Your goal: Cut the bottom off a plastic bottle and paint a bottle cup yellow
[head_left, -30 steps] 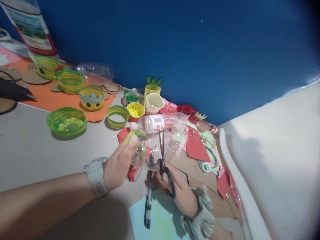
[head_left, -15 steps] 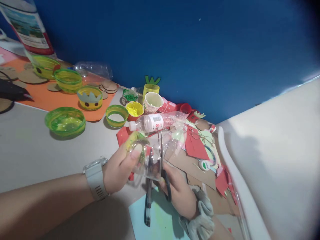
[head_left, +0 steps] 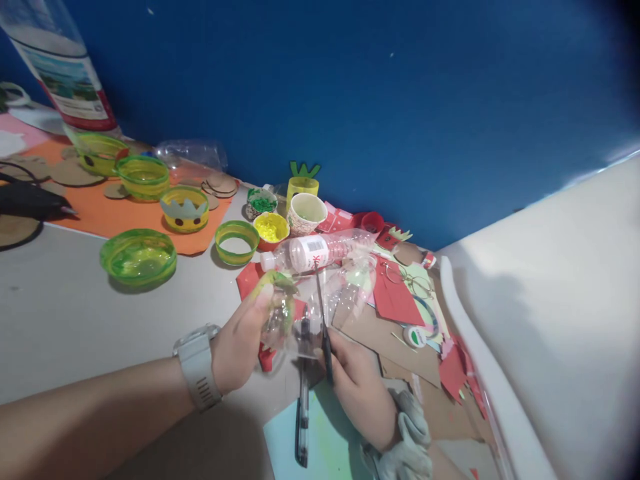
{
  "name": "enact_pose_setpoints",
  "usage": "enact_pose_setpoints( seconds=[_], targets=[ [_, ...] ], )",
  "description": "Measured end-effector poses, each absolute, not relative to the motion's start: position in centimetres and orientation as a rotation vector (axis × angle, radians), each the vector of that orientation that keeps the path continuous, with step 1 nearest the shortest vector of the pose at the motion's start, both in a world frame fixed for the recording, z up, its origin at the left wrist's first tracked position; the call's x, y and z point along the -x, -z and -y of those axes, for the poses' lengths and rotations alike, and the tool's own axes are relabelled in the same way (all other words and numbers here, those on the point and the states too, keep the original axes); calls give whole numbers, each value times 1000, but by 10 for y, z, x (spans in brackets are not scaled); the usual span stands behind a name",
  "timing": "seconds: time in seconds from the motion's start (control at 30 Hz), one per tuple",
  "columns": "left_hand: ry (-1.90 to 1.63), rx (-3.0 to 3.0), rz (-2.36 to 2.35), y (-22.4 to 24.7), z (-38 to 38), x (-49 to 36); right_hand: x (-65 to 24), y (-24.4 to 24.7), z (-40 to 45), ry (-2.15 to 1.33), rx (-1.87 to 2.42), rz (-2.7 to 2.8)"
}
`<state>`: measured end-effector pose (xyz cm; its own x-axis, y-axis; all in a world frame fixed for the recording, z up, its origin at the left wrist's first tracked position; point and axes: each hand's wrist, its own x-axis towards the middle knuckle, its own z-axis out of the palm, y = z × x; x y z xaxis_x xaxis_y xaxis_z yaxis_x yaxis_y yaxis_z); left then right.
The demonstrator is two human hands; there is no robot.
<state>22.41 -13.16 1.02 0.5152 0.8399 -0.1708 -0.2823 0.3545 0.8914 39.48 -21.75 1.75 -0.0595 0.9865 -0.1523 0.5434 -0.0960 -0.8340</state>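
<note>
My left hand (head_left: 241, 347) grips a clear plastic bottle piece (head_left: 290, 327) whose left end is tinted green and yellow. In my right hand (head_left: 357, 387) is a pair of black-handled scissors (head_left: 323, 310), its blades pointing up and away across the bottle piece's right rim. The blades look nearly closed together. Below the bottle piece a black pen (head_left: 302, 417) lies partly over a light blue sheet (head_left: 283, 437); its upper part shows through the clear plastic. Just beyond lies a labelled clear bottle (head_left: 315, 252) on its side.
Green-and-yellow painted bowls (head_left: 139, 259) and a painted ring (head_left: 237, 243) stand to the left. Paper cups (head_left: 307, 212) line the blue wall (head_left: 350, 100). Red paper (head_left: 397, 293), cardboard (head_left: 385, 333), glasses (head_left: 423, 285) and a tape roll (head_left: 414, 337) crowd the right.
The scissor blades have come closer together at the bottle piece's rim. My left thumb has shifted up on the plastic. The whole view has moved slightly.
</note>
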Motion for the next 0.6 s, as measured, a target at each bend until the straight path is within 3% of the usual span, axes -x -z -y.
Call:
enact_pose_setpoints(
  seconds=[0.23, 0.4, 0.6],
  targets=[
    [-815, -1112, -625, 1, 130, -215, -395, -14, 213, -1267, 1535, 1414],
    [-902, -1113, -830, 7, 128, -213, -395, -20, 209, -1499, 1377, 1067],
    [-868, -1220, -876, 19, 118, -211, -397, -24, 208, -1416, 1437, 1266]
  ],
)
